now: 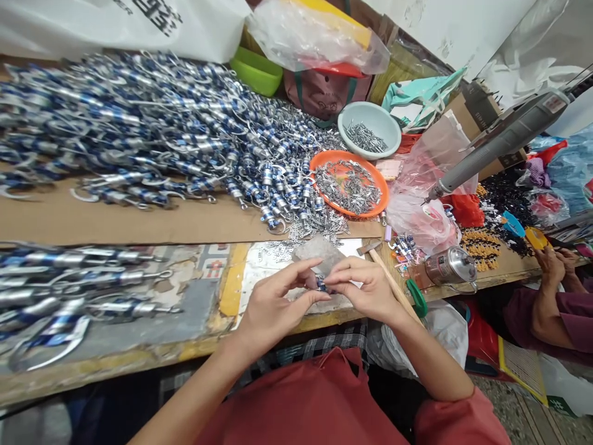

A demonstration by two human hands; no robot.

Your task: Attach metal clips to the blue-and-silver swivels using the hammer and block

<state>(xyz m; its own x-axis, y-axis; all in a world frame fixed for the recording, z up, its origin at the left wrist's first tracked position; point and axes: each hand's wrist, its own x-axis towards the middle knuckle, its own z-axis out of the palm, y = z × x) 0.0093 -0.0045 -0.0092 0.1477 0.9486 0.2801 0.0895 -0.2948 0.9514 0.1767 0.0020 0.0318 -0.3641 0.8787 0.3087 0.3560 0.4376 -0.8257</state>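
Near left, a row of silver-blue hook pieces (92, 278) lay on the desk (199, 349); a big heap of them (162, 123) sat far left. Left hand (282, 290): thumb and forefinger curved around the small blue-silver part (320, 284), couldn't tell if gripping. Part was between both hands, just near of a grey block (319, 250). Orange plate (383, 191) of metal bits stood farther back. Right hand (365, 287) pinched the part at its fingertips. Hammer (393, 284) lay right, metal mug (449, 267) beyond; co-worker's hands (553, 266) far right.
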